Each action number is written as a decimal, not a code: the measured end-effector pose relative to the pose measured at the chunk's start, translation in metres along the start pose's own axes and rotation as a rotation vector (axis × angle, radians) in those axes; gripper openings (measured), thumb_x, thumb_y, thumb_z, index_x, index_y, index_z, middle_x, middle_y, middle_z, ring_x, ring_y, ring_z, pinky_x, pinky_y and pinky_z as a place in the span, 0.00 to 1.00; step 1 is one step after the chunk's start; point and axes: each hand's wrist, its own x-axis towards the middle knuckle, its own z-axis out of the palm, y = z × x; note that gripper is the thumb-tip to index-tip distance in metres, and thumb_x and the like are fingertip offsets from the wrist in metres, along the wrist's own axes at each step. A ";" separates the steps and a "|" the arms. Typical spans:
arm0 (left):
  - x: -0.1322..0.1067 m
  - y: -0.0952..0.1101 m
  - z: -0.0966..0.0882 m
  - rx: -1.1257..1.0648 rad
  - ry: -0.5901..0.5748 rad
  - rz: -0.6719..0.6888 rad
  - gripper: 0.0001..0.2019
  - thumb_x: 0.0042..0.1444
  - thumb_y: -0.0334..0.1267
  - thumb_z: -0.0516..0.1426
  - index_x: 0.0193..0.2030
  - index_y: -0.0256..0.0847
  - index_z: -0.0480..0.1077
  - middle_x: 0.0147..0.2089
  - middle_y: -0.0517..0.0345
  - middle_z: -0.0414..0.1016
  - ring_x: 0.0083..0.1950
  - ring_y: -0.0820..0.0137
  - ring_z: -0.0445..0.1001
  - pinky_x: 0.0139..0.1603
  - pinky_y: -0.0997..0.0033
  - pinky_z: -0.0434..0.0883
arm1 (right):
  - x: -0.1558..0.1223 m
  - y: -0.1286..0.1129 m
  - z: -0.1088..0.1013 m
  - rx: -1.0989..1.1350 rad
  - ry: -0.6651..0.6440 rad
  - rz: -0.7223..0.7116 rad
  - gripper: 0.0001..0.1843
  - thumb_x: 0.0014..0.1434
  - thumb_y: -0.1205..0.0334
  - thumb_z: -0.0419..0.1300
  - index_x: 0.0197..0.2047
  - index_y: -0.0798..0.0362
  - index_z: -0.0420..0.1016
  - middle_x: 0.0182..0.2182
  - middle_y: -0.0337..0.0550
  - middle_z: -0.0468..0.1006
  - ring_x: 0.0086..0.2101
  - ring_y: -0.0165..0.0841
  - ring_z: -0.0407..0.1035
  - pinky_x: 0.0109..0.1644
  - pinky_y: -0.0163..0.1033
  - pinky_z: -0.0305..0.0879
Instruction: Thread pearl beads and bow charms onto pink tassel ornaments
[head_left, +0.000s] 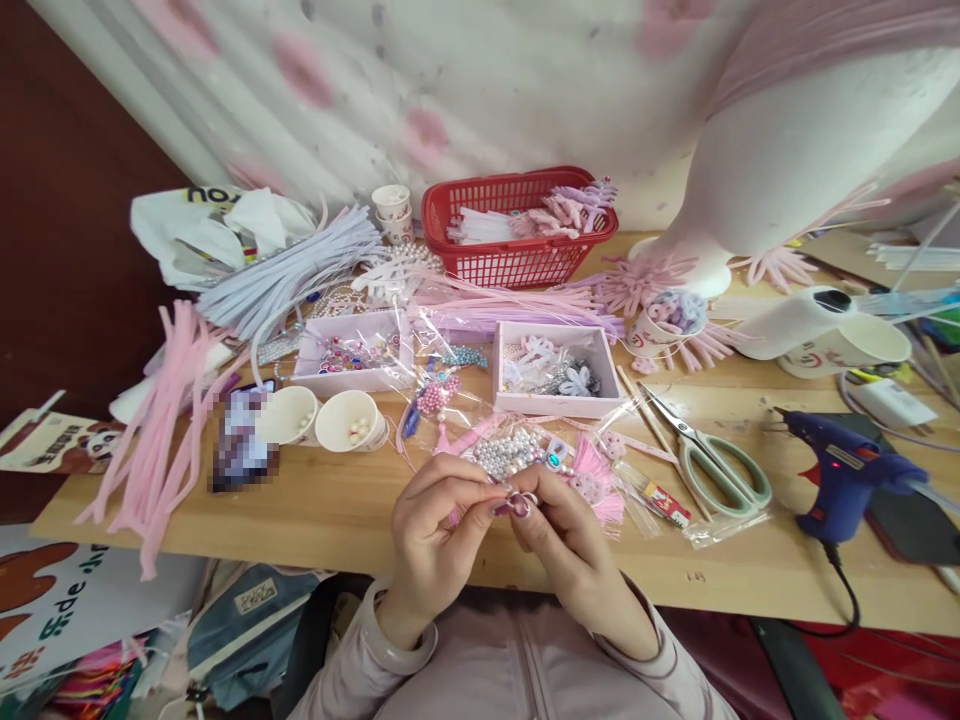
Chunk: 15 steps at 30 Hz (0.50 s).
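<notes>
My left hand [435, 535] and my right hand [566, 545] meet over the near edge of the wooden table [337, 510]. Both pinch one small shiny ornament [519, 505] between their fingertips; it is silvery with a purple tint, and its shape is too small to make out. Just beyond the hands lie a bag of pearl beads [506, 452] and a pink tassel piece [596, 485] on clear wrappers.
Green-handled scissors [712, 465] and a blue glue gun [844, 475] lie to the right. Two white trays of trinkets [555, 372] [352, 355], paper cups [349, 420], pink and white pipe cleaners [161, 430] and a red basket [517, 225] fill the table behind.
</notes>
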 end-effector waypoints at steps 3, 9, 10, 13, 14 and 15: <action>0.000 -0.002 0.006 0.041 0.041 -0.020 0.05 0.62 0.29 0.60 0.35 0.41 0.75 0.34 0.60 0.75 0.36 0.72 0.75 0.37 0.75 0.73 | 0.002 0.007 0.003 0.118 0.034 0.058 0.12 0.72 0.51 0.54 0.42 0.48 0.72 0.25 0.32 0.59 0.25 0.29 0.53 0.30 0.36 0.54; 0.002 -0.006 0.013 0.029 0.112 -0.065 0.06 0.65 0.32 0.57 0.35 0.42 0.70 0.33 0.59 0.74 0.35 0.71 0.74 0.38 0.72 0.73 | 0.009 0.005 -0.002 0.153 0.068 0.100 0.15 0.68 0.47 0.59 0.40 0.51 0.71 0.25 0.33 0.62 0.24 0.28 0.55 0.27 0.35 0.53; 0.005 -0.004 0.013 -0.057 0.139 -0.111 0.06 0.66 0.33 0.56 0.36 0.42 0.69 0.34 0.59 0.75 0.32 0.73 0.74 0.34 0.74 0.73 | 0.010 0.003 -0.005 0.105 0.059 0.099 0.15 0.67 0.48 0.59 0.38 0.51 0.71 0.25 0.34 0.64 0.25 0.29 0.57 0.28 0.35 0.55; 0.016 0.002 0.008 -0.452 0.193 -0.344 0.10 0.70 0.40 0.53 0.35 0.43 0.65 0.32 0.62 0.78 0.19 0.79 0.69 0.18 0.79 0.67 | 0.010 -0.003 -0.020 -0.105 0.013 0.061 0.11 0.67 0.55 0.59 0.34 0.52 0.71 0.26 0.37 0.70 0.27 0.30 0.63 0.31 0.35 0.60; 0.021 0.004 0.006 -0.565 0.211 -0.412 0.12 0.69 0.43 0.54 0.34 0.43 0.64 0.29 0.64 0.78 0.17 0.79 0.69 0.15 0.80 0.65 | 0.009 -0.004 -0.026 -0.185 0.002 0.035 0.09 0.66 0.59 0.59 0.34 0.52 0.71 0.26 0.38 0.71 0.28 0.31 0.65 0.32 0.35 0.62; 0.026 0.006 0.003 -0.647 0.243 -0.456 0.13 0.68 0.46 0.56 0.33 0.43 0.64 0.26 0.65 0.77 0.17 0.78 0.70 0.15 0.81 0.66 | 0.008 -0.005 -0.032 -0.259 -0.006 0.003 0.07 0.65 0.62 0.59 0.34 0.51 0.71 0.27 0.38 0.73 0.28 0.32 0.66 0.32 0.35 0.63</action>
